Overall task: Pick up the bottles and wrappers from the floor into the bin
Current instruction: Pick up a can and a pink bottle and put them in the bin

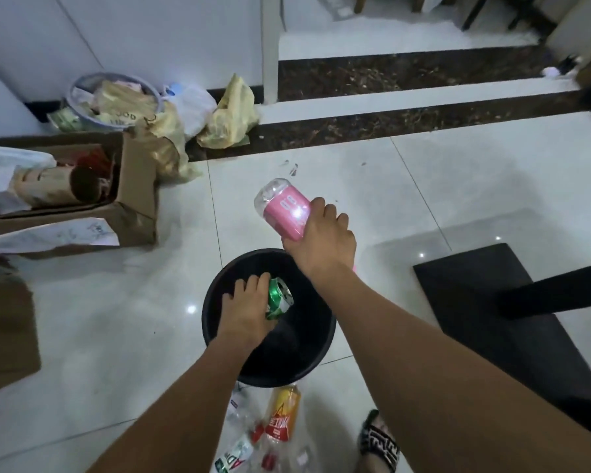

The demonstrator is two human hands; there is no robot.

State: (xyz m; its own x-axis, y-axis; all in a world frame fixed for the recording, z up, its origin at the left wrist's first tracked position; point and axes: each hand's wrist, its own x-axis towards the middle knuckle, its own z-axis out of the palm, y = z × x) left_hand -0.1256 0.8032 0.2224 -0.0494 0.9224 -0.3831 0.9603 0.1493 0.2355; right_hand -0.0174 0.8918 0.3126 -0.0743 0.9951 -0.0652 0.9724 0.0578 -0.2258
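A round black bin [316, 360] stands on the white tile floor in the middle of the view. My left hand [244, 310] is inside its mouth and grips a green drink can [278, 299]. My right hand [321, 238] hovers over the bin's far rim and holds a clear plastic bottle with a pink label [282, 208], its base pointing away and up to the left. On the floor in front of the bin lie an orange-yellow bottle with a red label [282, 416] and several clear bottles and wrappers [241, 448].
An open cardboard box [130, 199] full of rubbish sits at the left. Behind it are an overfilled basket [113, 100] and plastic bags [229, 114]. A black mat [485, 302] lies at the right. A sandalled foot [377, 442] stands at the bottom. A step rises at the back.
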